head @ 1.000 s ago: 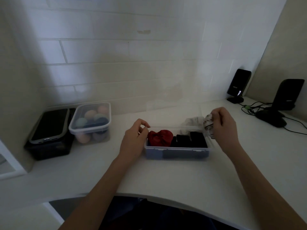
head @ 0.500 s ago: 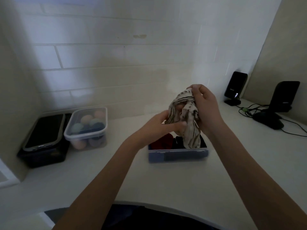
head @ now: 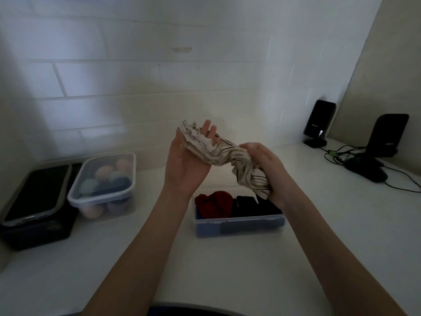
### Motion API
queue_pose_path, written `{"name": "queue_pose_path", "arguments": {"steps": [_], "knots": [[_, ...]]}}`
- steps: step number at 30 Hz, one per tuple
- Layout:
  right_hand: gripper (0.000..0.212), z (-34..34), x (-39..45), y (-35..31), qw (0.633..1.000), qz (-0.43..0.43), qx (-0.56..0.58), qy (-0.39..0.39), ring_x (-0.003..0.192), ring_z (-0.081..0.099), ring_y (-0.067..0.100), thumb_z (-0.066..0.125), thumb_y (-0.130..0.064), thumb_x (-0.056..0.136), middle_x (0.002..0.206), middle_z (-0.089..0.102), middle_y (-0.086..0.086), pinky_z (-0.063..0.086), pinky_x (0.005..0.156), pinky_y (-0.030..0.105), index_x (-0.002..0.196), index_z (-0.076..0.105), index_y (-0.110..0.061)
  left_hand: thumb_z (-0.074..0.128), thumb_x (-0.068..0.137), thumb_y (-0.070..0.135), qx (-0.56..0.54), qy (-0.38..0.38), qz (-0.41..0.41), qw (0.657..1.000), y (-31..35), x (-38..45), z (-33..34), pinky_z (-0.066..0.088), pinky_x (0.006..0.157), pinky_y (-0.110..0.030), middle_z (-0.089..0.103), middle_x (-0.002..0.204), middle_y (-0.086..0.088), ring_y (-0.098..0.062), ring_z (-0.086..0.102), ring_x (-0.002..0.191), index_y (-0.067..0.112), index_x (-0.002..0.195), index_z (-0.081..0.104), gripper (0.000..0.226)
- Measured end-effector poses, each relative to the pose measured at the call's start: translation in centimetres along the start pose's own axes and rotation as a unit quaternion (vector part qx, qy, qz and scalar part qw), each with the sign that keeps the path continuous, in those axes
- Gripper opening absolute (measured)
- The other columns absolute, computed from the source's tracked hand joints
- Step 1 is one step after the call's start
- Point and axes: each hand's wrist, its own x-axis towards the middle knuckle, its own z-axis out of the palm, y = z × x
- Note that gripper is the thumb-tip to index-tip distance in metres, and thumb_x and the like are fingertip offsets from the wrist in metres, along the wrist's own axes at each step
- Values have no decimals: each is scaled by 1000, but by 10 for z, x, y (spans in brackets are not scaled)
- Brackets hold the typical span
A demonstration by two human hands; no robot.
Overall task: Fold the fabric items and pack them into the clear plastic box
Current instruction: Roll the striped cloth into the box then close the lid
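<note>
Nearest, directly under the hands, the box (head: 239,221) is sitting lidless on the counter (head: 227,270) with a red piece (head: 214,202) and dark pieces (head: 252,205) already packed inside; the space at its right end is hidden behind the right wrist, so I cannot tell how much room is left.

Above it, the cloth (head: 224,156), a pale striped piece, is now being stretched out between the two hands. Half a second ago it was hanging bunched from the right hand over the box; a second ago it was still lying behind the box's right end. Now the left hand (head: 185,160) is turned palm up with fingers mostly straight, cradling one end of the cloth, while the right hand (head: 267,172) is gripping the other, twisted end low, just above the dark pieces.

To my eye this means the pick-up is done and the folding is only beginning: the cloth is still crumpled and roped, so it probably needs flattening before it can go in.

Further left, a tub (head: 103,185) of coloured balls is standing beside a dark case (head: 37,201). Far right, two black stands (head: 319,123) and cables are sitting by the wall.
</note>
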Motion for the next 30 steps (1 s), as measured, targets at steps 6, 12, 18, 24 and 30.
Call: {"name": "queue_pose_path", "arguments": {"steps": [6, 12, 18, 24, 30], "knots": [[21, 0, -2, 7, 996, -38, -67, -33, 79, 70, 26, 66, -4, 81, 93, 74, 10, 58, 67, 31, 98, 62, -17, 58, 86, 9, 352, 45, 70, 932, -6, 12, -1, 38, 102, -23, 35, 145, 19, 7, 41, 119, 23, 146, 17, 75], [31, -1, 0, 5, 998, -46, 9, -31, 86, 65, 30, 61, -2, 84, 97, 67, 17, 57, 73, 39, 112, 59, -15, 67, 82, 4, 602, -15, 70, 796, -15, 11, 0, 40, 76, 3, 52, 118, 15, 30, 50, 87, 5, 147, 14, 84], [51, 0, -1, 4, 997, -36, 52, -45, 73, 68, 17, 54, 6, 87, 90, 71, 7, 59, 65, 29, 131, 47, -19, 70, 76, 37, 699, -29, 41, 714, -11, 7, -4, 4, 119, -25, 27, 148, 15, 10, 5, 133, 40, 133, 30, 70], [68, 3, -7, -1, 993, -62, 9, -98, 59, 61, 12, 54, 6, 87, 83, 68, 5, 54, 59, 25, 139, 36, -33, 58, 84, 47, 762, -74, 37, 642, -15, 12, -11, -14, 118, -41, 17, 156, 7, -8, -12, 144, 67, 116, 30, 47], [50, 4, -8, -4, 993, -80, -9, -81, 48, 59, 9, 55, 8, 85, 73, 66, 4, 45, 38, 17, 128, 50, -19, 61, 81, -1, 606, 69, 111, 785, -16, 5, 5, 47, 87, -22, 61, 106, 2, -2, 57, 99, 17, 103, 66, 29]]}}
